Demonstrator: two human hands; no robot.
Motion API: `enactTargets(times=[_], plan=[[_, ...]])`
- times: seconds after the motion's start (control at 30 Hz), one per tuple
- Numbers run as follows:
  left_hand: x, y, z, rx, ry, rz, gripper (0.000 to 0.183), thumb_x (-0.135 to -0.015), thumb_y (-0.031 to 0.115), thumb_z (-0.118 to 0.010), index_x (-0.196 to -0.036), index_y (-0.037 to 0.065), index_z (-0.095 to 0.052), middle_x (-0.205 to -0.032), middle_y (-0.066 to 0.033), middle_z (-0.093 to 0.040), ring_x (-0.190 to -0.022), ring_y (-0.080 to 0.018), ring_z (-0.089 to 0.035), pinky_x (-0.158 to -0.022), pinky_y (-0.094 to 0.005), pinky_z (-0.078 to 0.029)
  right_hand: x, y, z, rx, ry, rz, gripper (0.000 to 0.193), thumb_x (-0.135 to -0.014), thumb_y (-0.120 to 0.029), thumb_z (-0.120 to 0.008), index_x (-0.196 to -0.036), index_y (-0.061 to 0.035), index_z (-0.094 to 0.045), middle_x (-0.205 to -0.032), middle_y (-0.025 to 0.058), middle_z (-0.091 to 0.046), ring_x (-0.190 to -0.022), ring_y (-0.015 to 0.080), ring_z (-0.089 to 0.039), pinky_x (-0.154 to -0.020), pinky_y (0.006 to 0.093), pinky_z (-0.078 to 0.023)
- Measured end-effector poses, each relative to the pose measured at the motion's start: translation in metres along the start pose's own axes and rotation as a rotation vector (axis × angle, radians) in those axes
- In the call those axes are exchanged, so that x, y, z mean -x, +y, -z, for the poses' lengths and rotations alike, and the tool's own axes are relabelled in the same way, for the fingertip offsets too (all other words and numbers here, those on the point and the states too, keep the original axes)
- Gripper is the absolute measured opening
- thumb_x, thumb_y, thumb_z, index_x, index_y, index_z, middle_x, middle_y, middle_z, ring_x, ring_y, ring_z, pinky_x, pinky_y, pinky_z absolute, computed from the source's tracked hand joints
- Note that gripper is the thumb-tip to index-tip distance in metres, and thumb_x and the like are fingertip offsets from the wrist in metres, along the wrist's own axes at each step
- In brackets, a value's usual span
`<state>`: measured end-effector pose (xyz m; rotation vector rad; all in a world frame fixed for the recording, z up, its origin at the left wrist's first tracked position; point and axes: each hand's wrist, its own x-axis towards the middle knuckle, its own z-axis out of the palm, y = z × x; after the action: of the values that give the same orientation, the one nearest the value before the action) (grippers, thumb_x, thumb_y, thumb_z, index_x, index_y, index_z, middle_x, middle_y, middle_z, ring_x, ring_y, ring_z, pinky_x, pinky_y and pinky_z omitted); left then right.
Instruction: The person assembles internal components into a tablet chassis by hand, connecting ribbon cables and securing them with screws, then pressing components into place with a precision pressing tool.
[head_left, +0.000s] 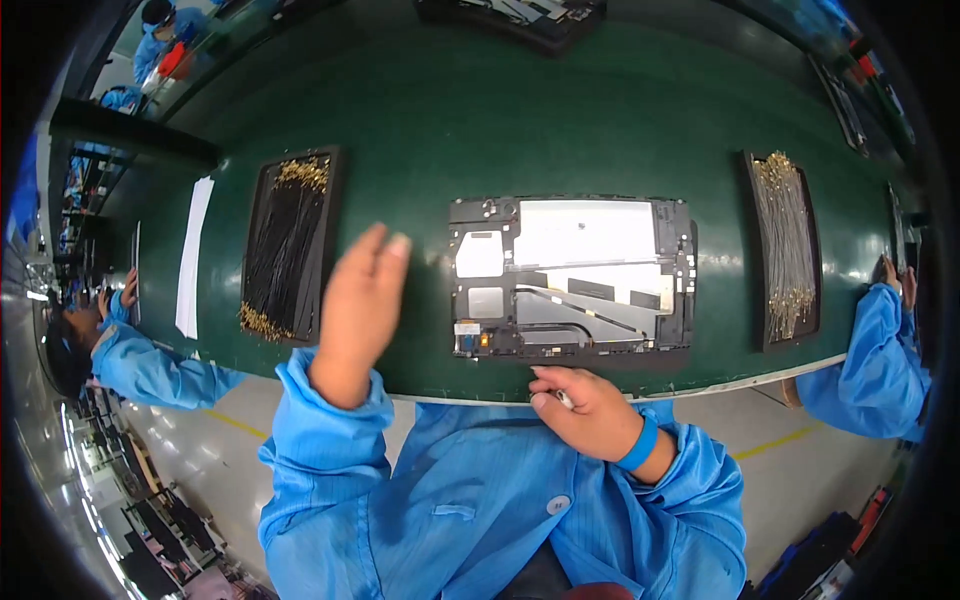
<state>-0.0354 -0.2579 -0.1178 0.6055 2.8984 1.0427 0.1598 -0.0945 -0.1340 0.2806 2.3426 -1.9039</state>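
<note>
A tablet-like device frame [585, 230] with its inner side showing lies on the green bench in front of me. It has silver plates, black edges and dark cables along its lower part. My left hand [362, 300] is raised between it and a dark tray [330, 200] of black cables with gold ends. Its fingers stretch upward, a little smeared, with nothing visible in them. Below the device's lower edge, my right hand [590, 412] is closed around a small whitish thing [565, 399], mostly hidden by the fingers. A blue band circles the right wrist.
On the right stands another dark tray [812, 250] of grey cables with gold ends. A white strip [194, 258] lies at the left. At the far side sits a dark tray of parts [515, 25]. People in blue sleeves [160, 370] work at both sides.
</note>
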Motion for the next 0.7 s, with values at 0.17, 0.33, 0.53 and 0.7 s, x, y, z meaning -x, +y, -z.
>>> enactTargets(times=[0.17, 0.33, 0.53, 0.7], plan=[[-0.032, -0.085, 0.036, -0.54, 0.379, 0.03, 0.028, -0.079, 0.023, -0.049, -0.086, -0.001, -0.059, -0.081, -0.0199, -0.058, -0.075, -0.0356, -0.054, -0.067, -0.041, -0.042, -0.002, -0.006, -0.006, 0.09, -0.011, 0.033, 0.029, -0.077, -0.018, -0.056, -0.101, -0.0023, -0.053, -0.084, 0.0132, -0.059, -0.08, 0.0258, -0.057, -0.069, 0.0312, -0.046], [-0.034, -0.092, 0.044, -0.502, 0.292, 0.177, 0.024, -0.079, 0.023, -0.049, -0.078, 0.003, -0.062, -0.077, -0.0162, -0.059, -0.072, -0.0338, -0.055, -0.065, -0.0396, -0.042, -0.008, -0.002, -0.011, 0.072, 0.056, 0.004, 0.027, -0.077, -0.019, -0.055, -0.098, -0.0017, -0.054, -0.082, 0.0138, -0.06, -0.075, 0.027, -0.058, -0.067, 0.0318, -0.046], [-0.032, -0.074, 0.05, -0.248, 0.37, 0.09, 0.026, -0.08, 0.022, -0.05, -0.08, -0.001, -0.06, -0.078, -0.019, -0.058, -0.073, -0.034, -0.055, -0.065, -0.0369, -0.043, -0.016, -0.012, -0.018, 0.061, 0.095, -0.067, 0.026, -0.077, -0.02, -0.055, -0.097, -0.0025, -0.054, -0.081, 0.0143, -0.06, -0.071, 0.0273, -0.059, -0.064, 0.0305, -0.046], [-0.021, -0.043, 0.061, -0.159, 0.573, 0.072, 0.026, -0.082, 0.021, -0.047, -0.085, -0.003, -0.057, -0.076, -0.0191, -0.057, -0.07, -0.0345, -0.053, -0.064, -0.0371, -0.043, -0.027, -0.011, -0.024, 0.022, 0.153, -0.099, 0.029, -0.078, -0.023, -0.054, -0.099, -0.003, -0.054, -0.081, 0.0133, -0.06, -0.07, 0.0232, -0.059, -0.064, 0.0288, -0.046]])
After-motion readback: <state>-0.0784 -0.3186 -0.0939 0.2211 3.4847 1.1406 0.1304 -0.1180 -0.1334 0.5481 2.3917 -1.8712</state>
